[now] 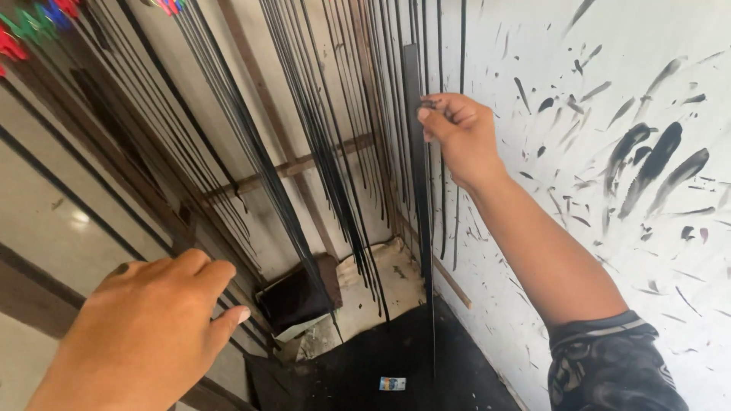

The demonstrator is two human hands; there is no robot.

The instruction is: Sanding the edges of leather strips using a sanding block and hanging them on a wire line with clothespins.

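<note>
Black strips [320, 137]; white wall [609, 91] with black smears; red, green, blue clips [30, 23]; black-and-grey patterned sleeve [609, 365]

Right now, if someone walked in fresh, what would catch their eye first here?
Probably the curtains of thin black strands hanging across the middle and left, down toward the dark floor. Next, the right hand, raised at centre, pinching a long black strip that hangs straight down. The white wall on the right is spattered with black paint smears; the left hand hovers low left.
</note>
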